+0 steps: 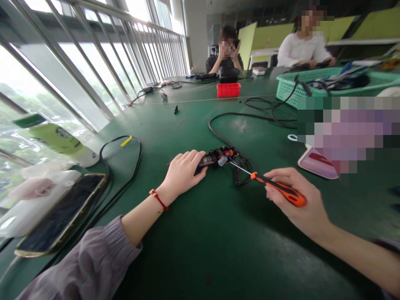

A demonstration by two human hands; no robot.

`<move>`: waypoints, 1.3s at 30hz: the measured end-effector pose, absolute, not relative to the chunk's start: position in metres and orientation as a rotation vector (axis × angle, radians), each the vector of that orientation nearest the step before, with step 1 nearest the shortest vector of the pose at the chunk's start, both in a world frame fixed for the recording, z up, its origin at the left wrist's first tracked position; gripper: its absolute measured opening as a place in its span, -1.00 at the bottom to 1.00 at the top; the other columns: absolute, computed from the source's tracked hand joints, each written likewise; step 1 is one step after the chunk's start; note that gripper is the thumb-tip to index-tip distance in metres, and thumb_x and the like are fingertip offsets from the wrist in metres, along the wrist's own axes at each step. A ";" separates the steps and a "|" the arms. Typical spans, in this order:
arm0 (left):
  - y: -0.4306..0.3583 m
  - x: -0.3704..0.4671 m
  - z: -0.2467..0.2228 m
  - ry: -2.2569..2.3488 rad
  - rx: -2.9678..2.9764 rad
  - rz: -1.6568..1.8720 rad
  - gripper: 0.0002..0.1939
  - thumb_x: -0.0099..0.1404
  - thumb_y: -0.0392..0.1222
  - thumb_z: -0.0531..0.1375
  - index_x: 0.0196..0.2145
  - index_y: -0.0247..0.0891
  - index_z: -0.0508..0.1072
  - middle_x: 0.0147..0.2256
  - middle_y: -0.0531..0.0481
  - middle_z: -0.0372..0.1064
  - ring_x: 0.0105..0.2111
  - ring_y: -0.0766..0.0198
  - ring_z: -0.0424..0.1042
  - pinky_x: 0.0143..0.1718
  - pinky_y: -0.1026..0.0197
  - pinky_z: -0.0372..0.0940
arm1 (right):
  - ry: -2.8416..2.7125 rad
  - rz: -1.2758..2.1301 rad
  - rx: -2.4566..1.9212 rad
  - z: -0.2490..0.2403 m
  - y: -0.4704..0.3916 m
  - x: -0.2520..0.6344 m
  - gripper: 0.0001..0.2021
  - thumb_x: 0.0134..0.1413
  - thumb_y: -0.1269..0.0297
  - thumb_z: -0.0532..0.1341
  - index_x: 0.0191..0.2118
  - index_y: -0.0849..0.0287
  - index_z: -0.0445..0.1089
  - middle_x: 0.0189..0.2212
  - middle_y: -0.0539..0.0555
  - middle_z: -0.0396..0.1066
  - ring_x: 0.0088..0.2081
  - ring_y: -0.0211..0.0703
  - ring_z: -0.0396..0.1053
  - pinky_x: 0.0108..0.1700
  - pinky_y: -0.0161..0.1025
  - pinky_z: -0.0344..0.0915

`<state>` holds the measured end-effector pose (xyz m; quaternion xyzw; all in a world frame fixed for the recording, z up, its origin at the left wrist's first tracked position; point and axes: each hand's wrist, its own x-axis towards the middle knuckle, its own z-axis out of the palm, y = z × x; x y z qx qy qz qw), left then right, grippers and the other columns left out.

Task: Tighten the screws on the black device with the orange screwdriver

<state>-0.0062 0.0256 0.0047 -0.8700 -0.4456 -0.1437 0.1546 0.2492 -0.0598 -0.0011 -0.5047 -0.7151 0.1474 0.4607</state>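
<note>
My left hand [185, 168] is wrapped over a dark, opened electrical device [215, 157] lying on the green table [193, 233]. Its exposed end shows small orange, grey and black parts with wires. My right hand [296, 204] grips an orange and black screwdriver [278, 189] by the handle. The screwdriver's thin shaft points left, and its tip reaches the exposed parts; whether it sits on a screw is too small to tell. A black cable [225, 136] loops behind the device and runs off to the right.
At left lie a phone [62, 212], a white case-like object [40, 204] and a green-capped bottle [59, 139]. A small red bin [228, 90] and a turquoise basket [289, 89] of cables stand farther back. Two people [303, 48] sit across the table.
</note>
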 end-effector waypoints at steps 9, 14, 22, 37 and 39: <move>0.025 -0.005 0.006 -1.273 -2.495 -0.412 -0.67 0.27 -0.09 0.00 -0.05 -0.28 0.24 -0.23 -0.04 0.34 -0.28 0.20 0.33 -0.28 0.17 0.19 | -1.736 0.270 -1.202 -0.005 -0.058 0.249 -0.75 -0.07 0.39 0.23 -0.20 0.10 0.27 -0.40 -0.02 0.39 -0.41 -0.29 0.41 -0.36 -0.38 0.36; 0.026 -0.006 0.005 -1.274 -2.493 -0.416 -0.66 0.27 -0.10 0.00 -0.04 -0.28 0.24 -0.22 -0.05 0.34 -0.26 0.19 0.33 -0.28 0.16 0.19 | -1.685 0.293 -1.234 -0.005 -0.058 0.249 -0.77 -0.07 0.38 0.23 -0.21 0.10 0.28 -0.42 -0.03 0.39 -0.43 -0.29 0.42 -0.39 -0.39 0.37; 0.026 -0.006 0.005 -1.269 -2.496 -0.419 -0.66 0.28 -0.10 -0.01 -0.04 -0.29 0.23 -0.22 -0.06 0.34 -0.26 0.19 0.33 -0.27 0.17 0.19 | -1.718 0.342 -1.213 -0.003 -0.059 0.249 -0.81 -0.05 0.37 0.22 -0.24 0.12 0.29 -0.45 -0.04 0.39 -0.46 -0.30 0.41 -0.39 -0.37 0.37; 0.025 -0.005 0.006 -1.274 -2.504 -0.432 -0.67 0.27 -0.11 0.00 -0.04 -0.28 0.24 -0.23 -0.07 0.34 -0.27 0.19 0.34 -0.28 0.16 0.20 | -1.694 0.409 -1.246 -0.002 -0.059 0.248 -0.83 -0.02 0.34 0.21 -0.24 0.10 0.28 -0.47 -0.03 0.39 -0.47 -0.27 0.41 -0.39 -0.33 0.39; 0.025 -0.005 0.006 -1.276 -2.503 -0.430 -0.67 0.27 -0.11 0.00 -0.04 -0.28 0.24 -0.23 -0.07 0.34 -0.27 0.19 0.34 -0.28 0.16 0.19 | -1.688 0.375 -1.238 -0.002 -0.059 0.247 -0.80 -0.04 0.34 0.21 -0.22 0.10 0.27 -0.43 -0.02 0.40 -0.44 -0.26 0.42 -0.36 -0.31 0.39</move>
